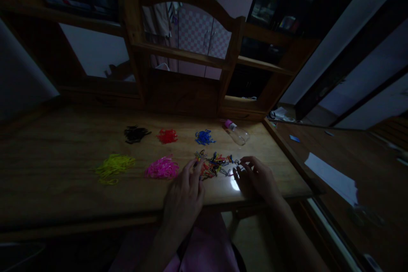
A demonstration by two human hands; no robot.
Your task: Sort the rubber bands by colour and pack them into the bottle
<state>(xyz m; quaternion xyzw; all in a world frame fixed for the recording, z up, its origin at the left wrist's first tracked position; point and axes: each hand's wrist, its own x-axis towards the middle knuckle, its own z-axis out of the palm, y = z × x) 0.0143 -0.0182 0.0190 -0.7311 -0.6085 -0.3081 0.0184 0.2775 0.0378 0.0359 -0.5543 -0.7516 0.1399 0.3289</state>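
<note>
A mixed pile of small coloured rubber bands lies near the table's front edge, between my two hands. My left hand rests at the pile's left side, its fingers slightly bent and apart, fingertips over the nearest bands. At the right side, my right hand has thumb and forefinger close together at a dark rubber band, which appears to be in the pinch. To the left are single-colour piles: pink bands and yellow bands. Behind them lie black bands, red bands and blue bands.
A clear bottle with a pink cap lies on its side behind the mixed pile. A wooden shelf unit rises along the table's back. On the lower brown surface at right are white papers and a small blue card.
</note>
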